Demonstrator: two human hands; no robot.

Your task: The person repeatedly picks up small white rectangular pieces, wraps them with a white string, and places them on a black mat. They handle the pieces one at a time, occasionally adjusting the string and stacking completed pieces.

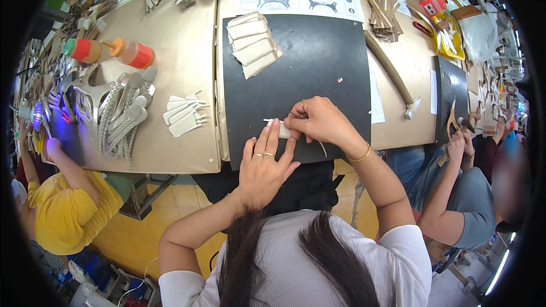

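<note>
A small cream strip (282, 130) is pressed flat near the front edge of a black mat (318, 57), pinched at one end by the right hand (321, 120) and pinned by the flat, unclenched fingers of the left hand (263, 165). A folding or gluing step appears underway; steady alignment seems needed next. Two orange squeeze bottles (111, 51) lie on the table (176, 34), contents unseen.
</note>
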